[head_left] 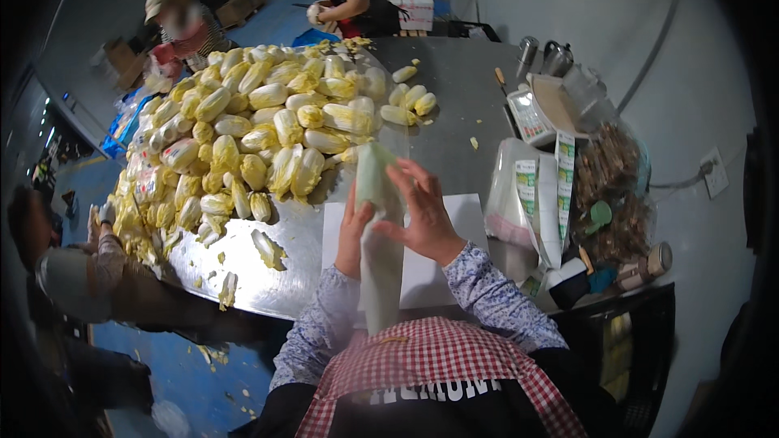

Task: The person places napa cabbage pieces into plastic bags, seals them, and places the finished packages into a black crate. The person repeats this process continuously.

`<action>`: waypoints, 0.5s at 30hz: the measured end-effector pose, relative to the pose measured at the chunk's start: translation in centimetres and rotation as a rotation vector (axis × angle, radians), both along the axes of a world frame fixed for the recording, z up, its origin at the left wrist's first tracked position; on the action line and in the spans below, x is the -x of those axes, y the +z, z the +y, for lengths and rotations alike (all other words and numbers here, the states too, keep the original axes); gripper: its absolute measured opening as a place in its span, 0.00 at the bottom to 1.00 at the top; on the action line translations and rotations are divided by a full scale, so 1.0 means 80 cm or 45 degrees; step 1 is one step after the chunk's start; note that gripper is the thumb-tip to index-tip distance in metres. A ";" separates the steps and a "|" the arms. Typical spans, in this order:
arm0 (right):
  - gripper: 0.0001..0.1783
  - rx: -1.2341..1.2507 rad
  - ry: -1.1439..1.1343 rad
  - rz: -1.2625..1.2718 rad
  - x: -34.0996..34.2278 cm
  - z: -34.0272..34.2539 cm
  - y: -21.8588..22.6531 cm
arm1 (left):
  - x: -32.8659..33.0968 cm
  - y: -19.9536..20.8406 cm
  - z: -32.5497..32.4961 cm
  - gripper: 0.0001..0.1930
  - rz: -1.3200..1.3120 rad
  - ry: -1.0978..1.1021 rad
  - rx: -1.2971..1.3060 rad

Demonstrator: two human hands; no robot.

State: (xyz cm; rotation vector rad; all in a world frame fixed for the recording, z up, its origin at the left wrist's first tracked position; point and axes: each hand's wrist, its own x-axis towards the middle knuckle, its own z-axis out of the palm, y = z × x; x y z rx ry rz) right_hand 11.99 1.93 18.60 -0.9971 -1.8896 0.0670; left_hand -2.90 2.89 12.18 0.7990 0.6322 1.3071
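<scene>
Between the left hand (351,235) and the right hand (426,215) was a long pale plastic wrapper (379,255), over a white sheet (423,277) on the worktop (462,118). The left fingers were clamped on its edge; the right fingers were spread apart, their tips touching it. Beyond, to the left, lay a heap of yellow-white cabbages (268,97); rightward sat label strips (565,191) and a white scale (531,118).
</scene>
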 end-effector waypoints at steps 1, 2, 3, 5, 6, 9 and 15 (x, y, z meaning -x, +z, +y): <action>0.36 0.009 0.034 -0.040 -0.003 0.007 -0.018 | -0.005 0.032 -0.004 0.26 -0.084 -0.048 -0.028; 0.34 0.029 0.058 -0.071 -0.004 0.014 -0.041 | -0.006 0.047 -0.007 0.27 -0.160 -0.105 -0.045; 0.32 0.062 0.088 -0.101 -0.001 0.020 -0.046 | -0.004 0.048 -0.004 0.27 -0.143 -0.043 -0.011; 0.28 0.126 0.139 -0.161 0.002 0.028 -0.047 | 0.014 0.037 -0.010 0.26 -0.419 -0.228 0.216; 0.26 0.016 0.184 -0.189 0.004 0.030 -0.044 | 0.015 0.035 -0.011 0.26 -0.495 -0.251 0.225; 0.23 -0.126 0.355 -0.176 0.010 0.024 -0.029 | 0.022 0.014 -0.007 0.25 -0.688 -0.350 0.116; 0.22 -0.026 0.440 -0.165 -0.035 -0.016 -0.025 | -0.009 0.076 -0.047 0.26 -0.062 0.210 -0.088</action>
